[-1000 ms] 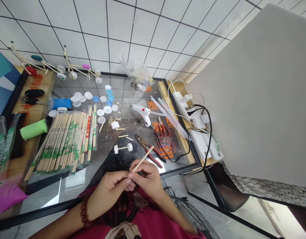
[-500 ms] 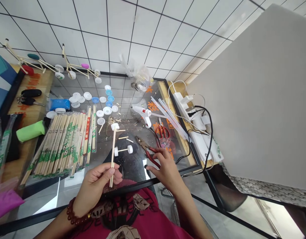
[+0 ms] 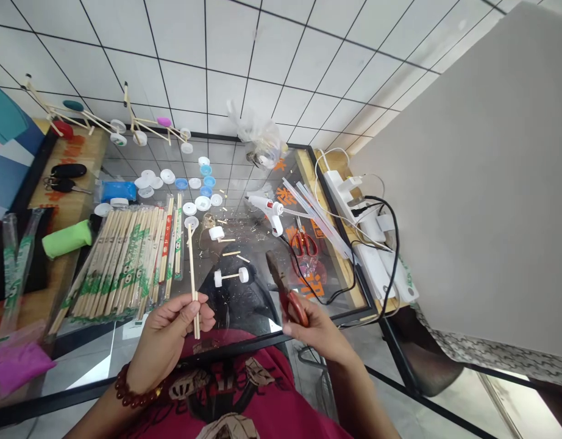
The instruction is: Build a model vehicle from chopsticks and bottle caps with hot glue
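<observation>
Between thumb and fingers, my left hand (image 3: 171, 329) grips wooden sticks (image 3: 192, 268), one long and upright beside a shorter piece. My right hand (image 3: 315, 326) is wrapped round the red handles of the pliers (image 3: 281, 283), whose dark jaws point up and away. On the glass between the hands lies a pair of white caps joined by a short stick (image 3: 230, 277). Behind it are a white cap (image 3: 216, 233) and small cut stick pieces (image 3: 231, 253).
Wrapped chopsticks (image 3: 120, 262) cover the left side. White and blue caps (image 3: 202, 203) lie behind. A glue gun (image 3: 268, 210), red scissors (image 3: 303, 241), glue sticks (image 3: 317, 216) and a power strip (image 3: 367, 256) are on the right. Two stick models (image 3: 139, 119) stand at the back.
My right hand has closed on the pliers and lifted them off the glass, turning their jaws more upright. My left hand has moved slightly left with the sticks.
</observation>
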The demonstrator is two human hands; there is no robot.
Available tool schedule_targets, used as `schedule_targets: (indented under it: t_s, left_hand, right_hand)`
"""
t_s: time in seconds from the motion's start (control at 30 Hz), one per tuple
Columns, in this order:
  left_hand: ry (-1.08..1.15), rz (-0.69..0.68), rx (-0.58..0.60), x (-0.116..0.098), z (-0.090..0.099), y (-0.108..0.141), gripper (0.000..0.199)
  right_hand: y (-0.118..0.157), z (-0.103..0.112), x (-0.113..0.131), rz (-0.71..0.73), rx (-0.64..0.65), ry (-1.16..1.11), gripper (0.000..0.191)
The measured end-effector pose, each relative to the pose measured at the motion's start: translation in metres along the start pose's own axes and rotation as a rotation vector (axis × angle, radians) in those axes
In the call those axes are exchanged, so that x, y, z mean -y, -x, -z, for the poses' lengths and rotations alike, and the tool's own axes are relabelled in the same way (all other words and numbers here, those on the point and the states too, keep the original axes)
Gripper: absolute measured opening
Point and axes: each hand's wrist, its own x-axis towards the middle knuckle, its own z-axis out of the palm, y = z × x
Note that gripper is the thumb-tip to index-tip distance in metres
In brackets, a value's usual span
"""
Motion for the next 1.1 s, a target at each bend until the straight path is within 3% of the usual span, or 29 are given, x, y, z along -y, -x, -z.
schedule_targets:
  t_s: [0.1,0.17,0.23,0.47,0.73,1.1]
  left_hand:
    - [-0.031,0.017,0.028,-0.002,-0.003,0.0,0.053]
    - [-0.072,0.047,0.079,-0.004,-0.006,0.0,0.054]
    - [-0.125,0.086,0.148,-0.005,-0.009,0.001,0.053]
    - [-0.23,0.18,0.357,-0.007,-0.014,0.005,0.051]
    - [-0.279,0.363,0.517,-0.014,-0.024,0.003,0.056]
    - [-0.45,0.327,0.653,-0.011,-0.033,-0.007,0.059]
  right_hand:
    - [0.009,-0.012,0.0,-0.043,0.204,-0.371,0.057]
    - [0.013,-0.017,0.003,-0.073,0.303,-0.425,0.043]
    - [0.015,-0.019,0.009,-0.092,0.367,-0.342,0.031]
    - [0.016,-0.011,0.024,0.0,0.393,0.004,0.04]
    - [0.013,-0.007,0.022,-0.026,0.477,-0.059,0.046]
    - [0.008,-0.001,0.029,-0.032,0.522,-0.026,0.045]
